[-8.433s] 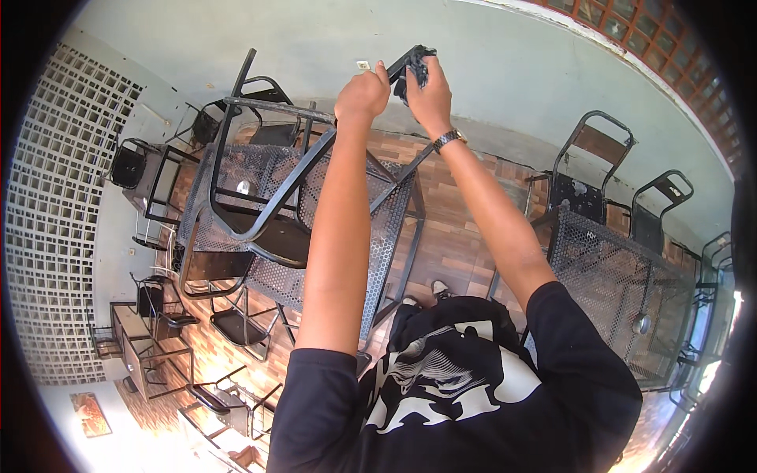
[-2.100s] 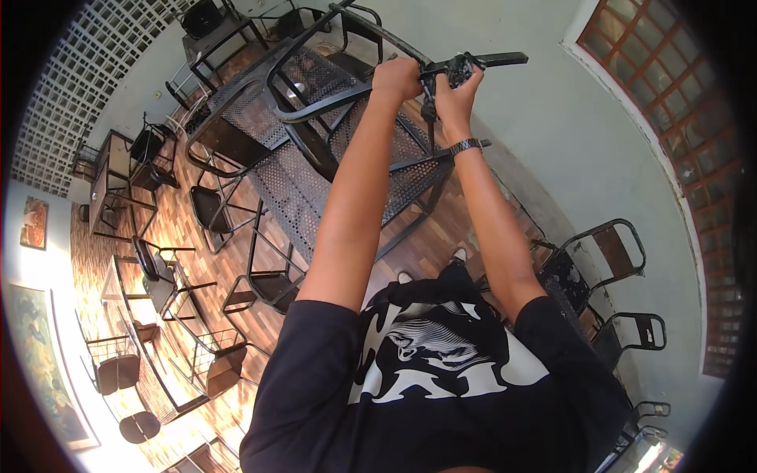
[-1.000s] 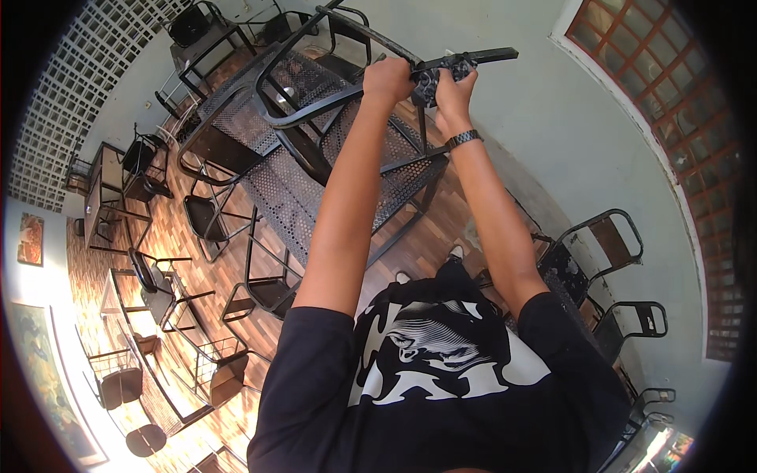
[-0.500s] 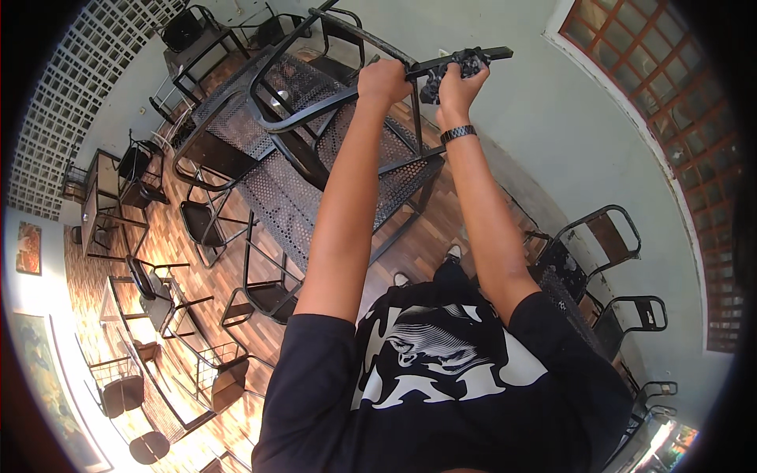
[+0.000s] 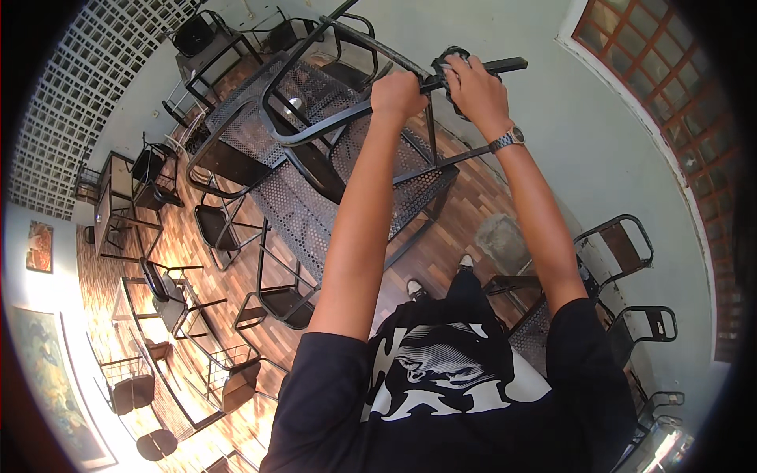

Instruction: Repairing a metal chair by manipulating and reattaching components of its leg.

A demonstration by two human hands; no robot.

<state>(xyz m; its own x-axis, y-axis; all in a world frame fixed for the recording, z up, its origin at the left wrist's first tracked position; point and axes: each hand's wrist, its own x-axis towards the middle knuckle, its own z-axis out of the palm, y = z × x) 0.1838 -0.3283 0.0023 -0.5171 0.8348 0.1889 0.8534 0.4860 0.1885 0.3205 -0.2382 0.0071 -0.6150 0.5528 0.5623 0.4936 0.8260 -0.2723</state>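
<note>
A black metal chair lies tipped over on a perforated black metal table, its tubular legs in the air. My left hand is closed round one of the chair's legs. Beside it, my right hand presses a crumpled dark cloth against the same leg. The leg's squared end sticks out past the right hand. Part of the cloth is hidden behind my fingers.
Several black chairs stand about, one chair near the table's left side and another chair along the right wall. Further tables are at the left. A rounded grey patch shows right of my feet.
My right hand has turned over the leg with the cloth, its back now showing and its fingers over the top. The left hand keeps its hold. The whole view has shifted slightly.
</note>
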